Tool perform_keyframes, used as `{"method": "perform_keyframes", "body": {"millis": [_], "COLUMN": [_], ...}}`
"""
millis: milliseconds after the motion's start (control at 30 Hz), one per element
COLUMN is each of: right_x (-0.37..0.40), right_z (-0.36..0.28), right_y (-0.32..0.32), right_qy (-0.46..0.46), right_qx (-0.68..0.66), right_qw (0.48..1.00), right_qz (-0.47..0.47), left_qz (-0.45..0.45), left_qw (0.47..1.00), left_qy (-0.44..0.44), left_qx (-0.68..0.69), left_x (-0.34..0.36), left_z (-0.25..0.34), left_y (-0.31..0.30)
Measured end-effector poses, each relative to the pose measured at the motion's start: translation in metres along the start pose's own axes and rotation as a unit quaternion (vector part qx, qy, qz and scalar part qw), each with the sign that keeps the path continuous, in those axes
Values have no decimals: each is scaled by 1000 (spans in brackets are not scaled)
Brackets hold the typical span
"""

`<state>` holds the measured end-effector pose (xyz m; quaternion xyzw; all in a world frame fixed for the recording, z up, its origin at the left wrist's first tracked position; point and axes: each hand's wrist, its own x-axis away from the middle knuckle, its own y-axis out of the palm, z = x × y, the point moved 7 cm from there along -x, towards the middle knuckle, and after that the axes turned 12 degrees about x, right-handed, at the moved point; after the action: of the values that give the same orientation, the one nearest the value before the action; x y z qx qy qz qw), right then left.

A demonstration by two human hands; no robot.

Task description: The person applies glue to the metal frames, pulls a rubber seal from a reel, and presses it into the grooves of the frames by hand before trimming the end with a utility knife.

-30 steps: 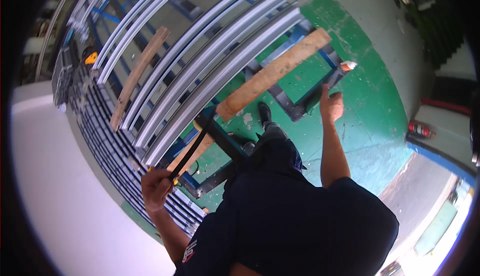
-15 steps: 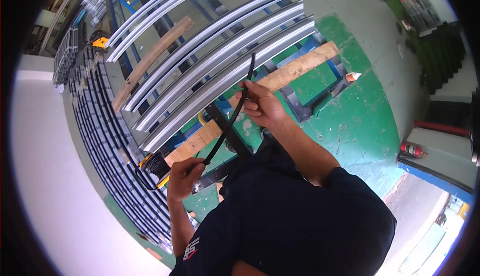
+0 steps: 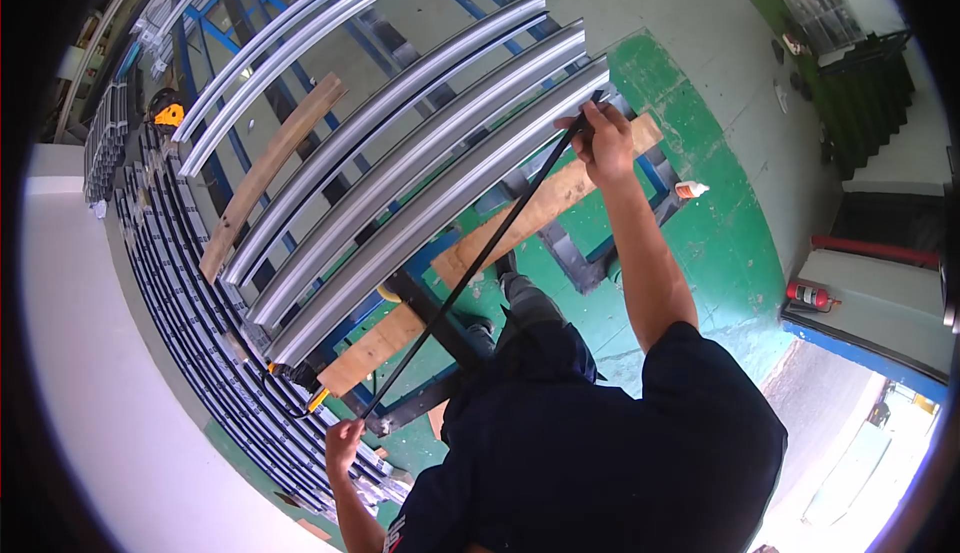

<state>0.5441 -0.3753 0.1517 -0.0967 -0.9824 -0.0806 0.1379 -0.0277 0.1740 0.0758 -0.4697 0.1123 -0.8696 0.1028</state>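
A long thin black rubber strip (image 3: pixel 478 264) stretches straight and slanting between my two hands. At its lower left end, my left hand (image 3: pixel 344 445) is closed on it, fingers pinched. My right hand (image 3: pixel 603 141) grips the upper end, close over the right end of the nearest silver metal profile (image 3: pixel 440 215). A short bit of strip sticks out past the right fingers. Two more silver profiles, a middle one (image 3: pixel 420 169) and a farther one (image 3: pixel 385 135), lie parallel beyond it on the rack. The strip passes over wooden boards in this view.
Wooden boards (image 3: pixel 376 349) lie across the dark metal frame (image 3: pixel 433 310). Several black-edged bars (image 3: pixel 190 323) are stacked at the left, near a yellow-and-black tool (image 3: pixel 292 373). A small white bottle (image 3: pixel 690 190) stands on the green floor; a fire extinguisher (image 3: pixel 812 297) is at the right.
My hands have moved apart, the right up and to the right, the left down and to the left. The strip between them, curved before, is now longer and straight.
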Motion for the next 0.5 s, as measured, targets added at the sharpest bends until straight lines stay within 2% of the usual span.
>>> {"method": "perform_keyframes", "body": {"millis": [33, 67, 100, 133, 167, 200, 233, 333, 400, 500], "right_x": [-17, -34, -53, -72, -89, -103, -119, -166, -194, -228], "right_z": [4, 10, 16, 18, 20, 23, 22, 21, 15, 22], "right_y": [-7, -13, -21, -25, -28, -31, -32, -42, -46, -52], "right_qy": [29, 59, 49, 60, 74, 89, 79, 124, 149, 186], "right_qx": [14, 29, 48, 63, 78, 93, 73, 117, 185, 271], "right_qw": [999, 998, 997, 996, 994, 992, 994, 985, 971, 944], "right_qz": [4, 5, 24, 14, 5, -4, 0, 33, 42, 34], "left_qz": [40, 104, 159, 196, 209, 226, 270, 283, 259, 227], "left_qw": [996, 985, 970, 952, 950, 935, 929, 930, 926, 935], "left_qy": [62, 137, 162, 228, 231, 270, 248, 235, 273, 272], "left_qx": [-41, 2, -91, -59, -2, -50, -58, -18, 19, 23], "left_x": [2, 19, 32, 30, 37, 42, 45, 47, 38, 22], "left_z": [2, 54, 110, 123, 165, 199, 223, 305, 330, 358], "left_y": [-25, -29, -37, -57, -59, -65, -71, -62, -70, -75]}}
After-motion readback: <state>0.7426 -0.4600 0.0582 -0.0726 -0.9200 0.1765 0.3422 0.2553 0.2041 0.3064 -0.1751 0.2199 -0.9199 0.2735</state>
